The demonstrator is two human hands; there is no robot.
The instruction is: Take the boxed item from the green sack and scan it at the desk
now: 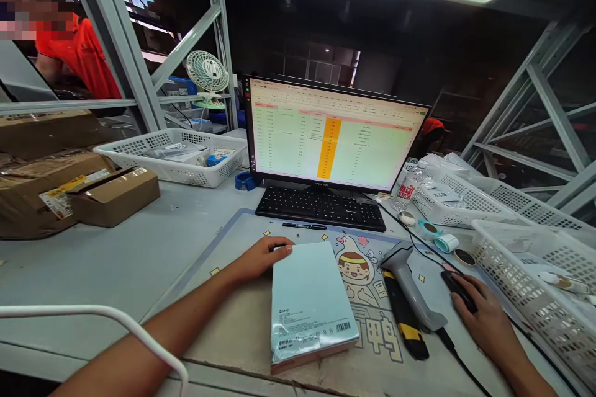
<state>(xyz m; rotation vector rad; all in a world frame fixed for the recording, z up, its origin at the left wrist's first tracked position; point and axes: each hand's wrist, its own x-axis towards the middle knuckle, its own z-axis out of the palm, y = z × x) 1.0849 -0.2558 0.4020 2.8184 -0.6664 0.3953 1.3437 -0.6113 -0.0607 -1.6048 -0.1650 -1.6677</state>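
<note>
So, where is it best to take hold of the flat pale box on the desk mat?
Grip the box across its two long edges near the middle, coming from above. It lies flat and is thin, and its glossy wrap looks slippery. The left hand already rests at its far left corner.

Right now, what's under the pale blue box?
The box lies on a desk mat with a cartoon kid printed on it. The left hand rests on its far corner. The print beneath the box is hidden.

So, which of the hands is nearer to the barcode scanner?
The right hand: it rests on the black mouse, just right of the barcode scanner. The left hand touches the shrink-wrapped box, well to the scanner's left.
</note>
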